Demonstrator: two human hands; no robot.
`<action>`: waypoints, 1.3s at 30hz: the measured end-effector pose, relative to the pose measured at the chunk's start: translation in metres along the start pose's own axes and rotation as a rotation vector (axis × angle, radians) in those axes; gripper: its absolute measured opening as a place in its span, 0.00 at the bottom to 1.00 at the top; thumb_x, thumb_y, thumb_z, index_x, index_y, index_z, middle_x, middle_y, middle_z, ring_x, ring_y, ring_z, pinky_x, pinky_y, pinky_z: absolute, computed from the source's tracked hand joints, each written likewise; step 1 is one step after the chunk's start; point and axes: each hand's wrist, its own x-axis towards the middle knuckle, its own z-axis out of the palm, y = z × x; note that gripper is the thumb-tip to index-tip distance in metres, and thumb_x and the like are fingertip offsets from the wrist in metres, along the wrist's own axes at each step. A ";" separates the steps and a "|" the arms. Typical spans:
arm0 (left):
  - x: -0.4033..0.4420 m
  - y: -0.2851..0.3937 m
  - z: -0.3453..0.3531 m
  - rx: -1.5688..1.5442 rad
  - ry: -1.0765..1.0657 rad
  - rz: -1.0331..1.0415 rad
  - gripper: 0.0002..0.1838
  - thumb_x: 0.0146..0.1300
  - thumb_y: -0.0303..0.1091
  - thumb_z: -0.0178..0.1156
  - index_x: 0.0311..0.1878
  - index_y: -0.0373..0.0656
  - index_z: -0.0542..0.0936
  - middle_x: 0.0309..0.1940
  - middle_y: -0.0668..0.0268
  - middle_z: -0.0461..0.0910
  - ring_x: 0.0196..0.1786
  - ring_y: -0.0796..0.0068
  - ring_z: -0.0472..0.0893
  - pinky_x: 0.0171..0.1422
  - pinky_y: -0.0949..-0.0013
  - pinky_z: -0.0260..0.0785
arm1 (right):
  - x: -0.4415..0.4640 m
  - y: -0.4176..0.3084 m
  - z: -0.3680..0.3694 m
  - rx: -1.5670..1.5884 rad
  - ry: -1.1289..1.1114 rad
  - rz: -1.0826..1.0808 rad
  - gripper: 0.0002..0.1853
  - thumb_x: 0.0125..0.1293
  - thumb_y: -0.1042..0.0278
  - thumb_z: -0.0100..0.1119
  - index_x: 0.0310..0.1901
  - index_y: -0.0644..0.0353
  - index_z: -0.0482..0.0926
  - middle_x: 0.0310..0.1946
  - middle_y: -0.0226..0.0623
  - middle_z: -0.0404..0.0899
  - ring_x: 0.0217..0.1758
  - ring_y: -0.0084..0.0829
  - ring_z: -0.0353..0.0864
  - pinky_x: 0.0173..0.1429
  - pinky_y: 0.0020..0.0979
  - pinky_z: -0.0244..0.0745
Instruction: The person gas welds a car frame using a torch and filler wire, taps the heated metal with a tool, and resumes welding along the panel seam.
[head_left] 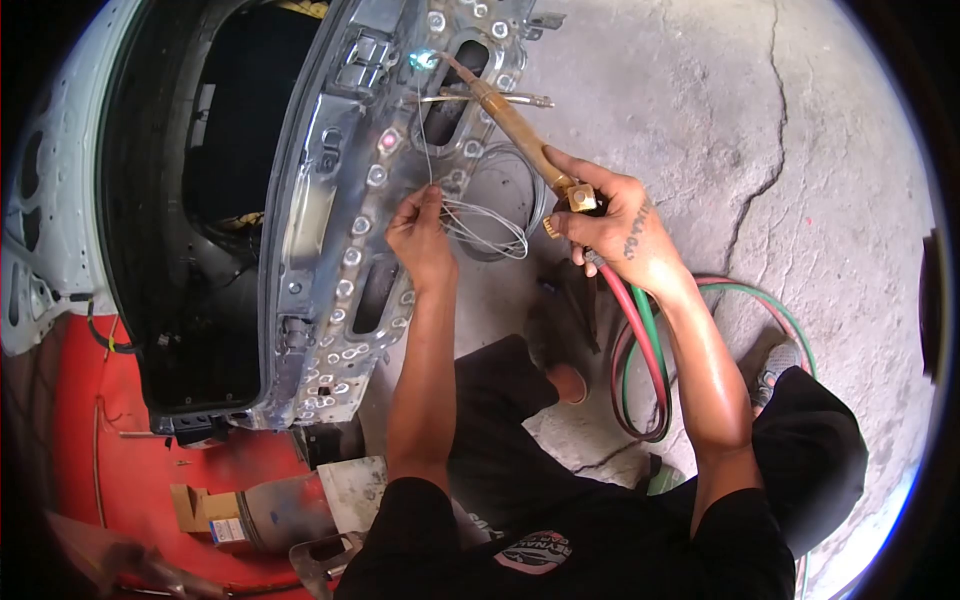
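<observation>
My right hand is wrapped round the handle of a brass gas torch, with a red and a green hose running from its rear end. The torch tip meets a bright blue-white glow on a bare metal car body panel. Pinched in the fingers of my left hand is a thin wire, whose straight end reaches up to the glow. Loose loops of the wire hang to the right of that hand. Round weld marks dot the panel, and one spot below the glow shines pinkish.
Red and green hoses loop over the cracked concrete floor at the right. A dark car body opening lies left of the panel. On the red surface at lower left are a cardboard box and a clamp.
</observation>
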 end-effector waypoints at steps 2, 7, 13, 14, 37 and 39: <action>0.003 -0.003 -0.001 -0.018 -0.005 0.006 0.07 0.72 0.27 0.73 0.46 0.32 0.88 0.31 0.66 0.85 0.29 0.75 0.83 0.36 0.71 0.79 | 0.000 -0.001 0.001 -0.021 0.004 0.002 0.40 0.65 0.77 0.67 0.81 0.62 0.70 0.34 0.32 0.83 0.27 0.21 0.79 0.30 0.28 0.78; 0.007 -0.007 -0.001 -0.033 -0.016 0.002 0.07 0.72 0.26 0.72 0.46 0.31 0.88 0.33 0.65 0.86 0.30 0.76 0.83 0.36 0.70 0.80 | 0.000 -0.001 0.002 -0.083 0.021 -0.010 0.40 0.65 0.76 0.67 0.81 0.61 0.70 0.33 0.33 0.81 0.27 0.22 0.79 0.31 0.30 0.79; 0.007 -0.011 -0.004 -0.032 -0.041 0.009 0.07 0.72 0.26 0.72 0.47 0.31 0.89 0.34 0.64 0.88 0.30 0.77 0.83 0.36 0.69 0.80 | -0.002 -0.001 0.007 -0.132 0.046 -0.020 0.39 0.67 0.79 0.66 0.81 0.57 0.72 0.28 0.28 0.77 0.26 0.19 0.76 0.29 0.27 0.75; 0.007 -0.011 -0.005 -0.036 -0.046 0.006 0.07 0.72 0.26 0.72 0.47 0.31 0.89 0.34 0.64 0.88 0.30 0.77 0.83 0.36 0.69 0.80 | -0.002 0.000 0.008 -0.137 0.046 -0.022 0.39 0.67 0.79 0.66 0.81 0.57 0.72 0.28 0.28 0.77 0.26 0.19 0.76 0.29 0.27 0.75; 0.005 -0.005 0.008 -0.095 -0.010 -0.027 0.05 0.74 0.24 0.68 0.45 0.30 0.88 0.30 0.66 0.86 0.28 0.80 0.81 0.36 0.73 0.78 | -0.003 -0.002 0.008 -0.201 0.050 -0.018 0.39 0.67 0.81 0.66 0.81 0.56 0.72 0.28 0.27 0.76 0.27 0.18 0.74 0.30 0.26 0.74; 0.006 -0.008 0.006 -0.094 -0.018 -0.021 0.05 0.74 0.24 0.68 0.45 0.30 0.88 0.30 0.66 0.86 0.28 0.80 0.81 0.36 0.73 0.78 | -0.003 -0.002 0.008 -0.211 0.054 -0.022 0.39 0.67 0.81 0.67 0.81 0.55 0.72 0.28 0.27 0.76 0.26 0.18 0.74 0.30 0.26 0.74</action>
